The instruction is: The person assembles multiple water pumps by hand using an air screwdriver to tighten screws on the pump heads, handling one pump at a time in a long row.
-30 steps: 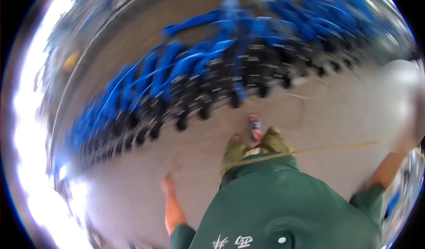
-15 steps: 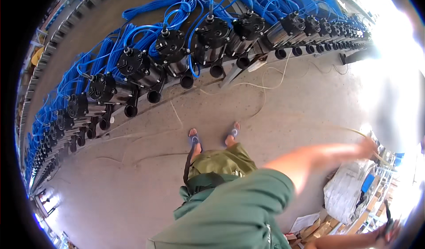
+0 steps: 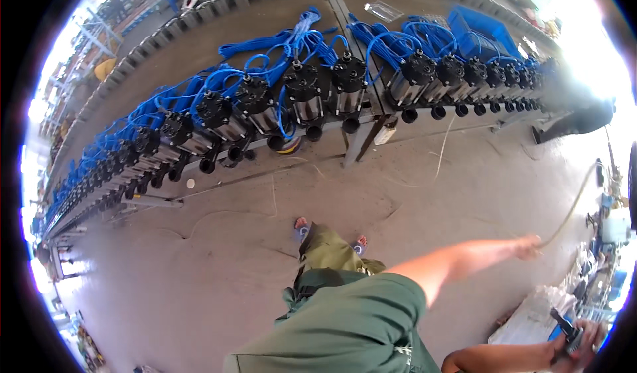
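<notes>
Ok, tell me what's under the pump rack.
Under the rack show concrete floor, a slanted support leg and a thin loose cord. The pumps and their blue cables hide whatever lies farther back.

The person stands on the concrete floor [image 3: 199,287] beside a long rack of pumps [image 3: 298,104] with blue cables, left hand [image 3: 529,247] gripping a thin hose [image 3: 570,210], right hand [image 3: 578,343] clutching a dark tool [image 3: 564,325].

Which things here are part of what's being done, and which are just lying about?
In use: left hand gripping thin hose; right hand holding black tool.
Lying about: row of pumps, blue cables, blue crate, white sack.
</notes>
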Available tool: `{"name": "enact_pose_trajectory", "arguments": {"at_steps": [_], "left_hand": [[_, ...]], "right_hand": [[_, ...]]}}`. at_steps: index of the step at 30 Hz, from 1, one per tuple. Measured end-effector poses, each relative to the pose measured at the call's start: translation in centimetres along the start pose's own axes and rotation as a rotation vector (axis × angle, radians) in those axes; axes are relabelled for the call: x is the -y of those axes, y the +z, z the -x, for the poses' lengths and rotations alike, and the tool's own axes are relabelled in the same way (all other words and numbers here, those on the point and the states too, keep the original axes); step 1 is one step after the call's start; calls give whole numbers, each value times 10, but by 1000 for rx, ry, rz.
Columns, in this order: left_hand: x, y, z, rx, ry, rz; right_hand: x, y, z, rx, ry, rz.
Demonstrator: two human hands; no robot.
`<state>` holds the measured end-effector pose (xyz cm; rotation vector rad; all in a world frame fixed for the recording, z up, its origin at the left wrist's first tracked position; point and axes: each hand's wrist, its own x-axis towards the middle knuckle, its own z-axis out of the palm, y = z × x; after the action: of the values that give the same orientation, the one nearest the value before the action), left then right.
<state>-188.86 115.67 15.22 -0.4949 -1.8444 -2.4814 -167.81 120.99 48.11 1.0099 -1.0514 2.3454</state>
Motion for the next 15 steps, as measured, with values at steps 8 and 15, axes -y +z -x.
{"name": "enact_pose_trajectory", "arguments": {"at_steps": [8,15], "left_hand": [[-25,-338,393,-996,-663,-858],[-122,-486,521,-1732,-324,-1026]], "right_hand": [[-184,71,48,-33,506,-502],[-321,229,121,224,615,-456]]}}
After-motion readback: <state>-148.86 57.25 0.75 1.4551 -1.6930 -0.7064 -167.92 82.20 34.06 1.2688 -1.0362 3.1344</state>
